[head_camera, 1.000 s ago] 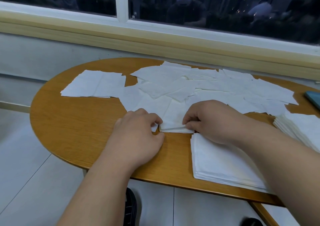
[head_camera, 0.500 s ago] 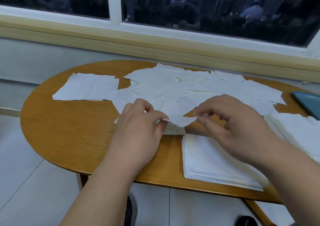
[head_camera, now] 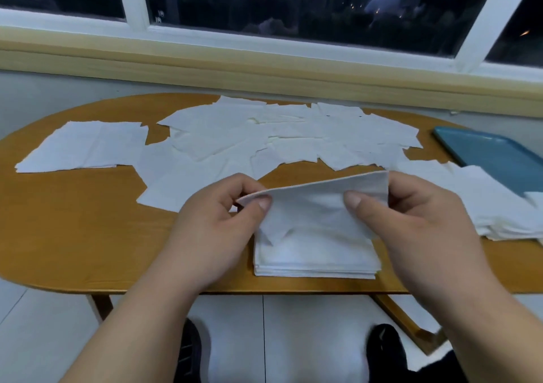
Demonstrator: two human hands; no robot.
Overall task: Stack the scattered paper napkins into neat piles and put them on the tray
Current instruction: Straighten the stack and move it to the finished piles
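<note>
A wide dark window (head_camera: 293, 0) runs behind the oval wooden desk (head_camera: 73, 221). Scattered napkins (head_camera: 264, 135) cover most of the far half of the desk, overlapping one another, with a small flat group (head_camera: 85, 147) set apart at the left. A blue tray (head_camera: 493, 159) sits at the far right. A loose pile (head_camera: 505, 215) lies against its near edge; whether it rests on the tray cannot be told. A squared pile (head_camera: 314, 262) sits at the front edge. Above it the hands are apart: the left hand (head_camera: 217, 229) and right hand (head_camera: 417, 221) each pinch an upper corner of one napkin (head_camera: 311, 206), whose lower edge droops onto the squared pile. Two dark shoes (head_camera: 385, 353) show on the floor below.
</note>
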